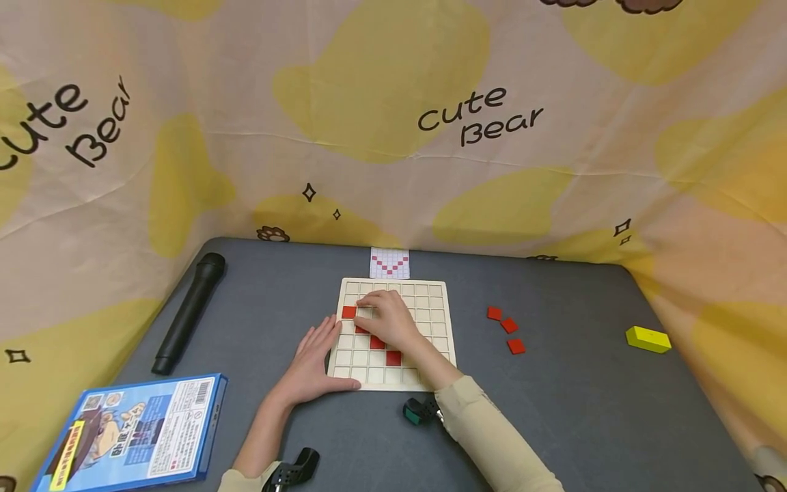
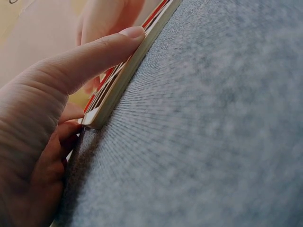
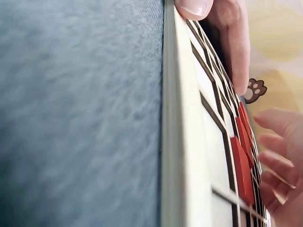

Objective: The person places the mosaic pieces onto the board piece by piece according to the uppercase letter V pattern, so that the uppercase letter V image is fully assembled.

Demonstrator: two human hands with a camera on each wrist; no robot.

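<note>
A pale wooden grid board (image 1: 436, 335) lies on the table, with several red square tiles (image 1: 393, 358) set in a diagonal line running from its left side toward the front. My left hand (image 1: 316, 362) rests along the board's left edge, fingers straight; its thumb (image 2: 109, 54) lies on the front edge. Over the upper left of the grid is my right hand (image 1: 390, 321), its bent fingertips down at the tiles near the left column. In the right wrist view, the fingers (image 3: 279, 163) look loose beside the red tiles (image 3: 242, 165), with nothing visibly pinched.
Three loose red tiles (image 1: 509, 325) lie right of the board. Behind it is a small card (image 1: 389, 263) printed with a V of red squares. A black microphone-shaped stick (image 1: 189, 314) and a blue box (image 1: 135, 430) are on the left, a yellow block (image 1: 648, 339) far right.
</note>
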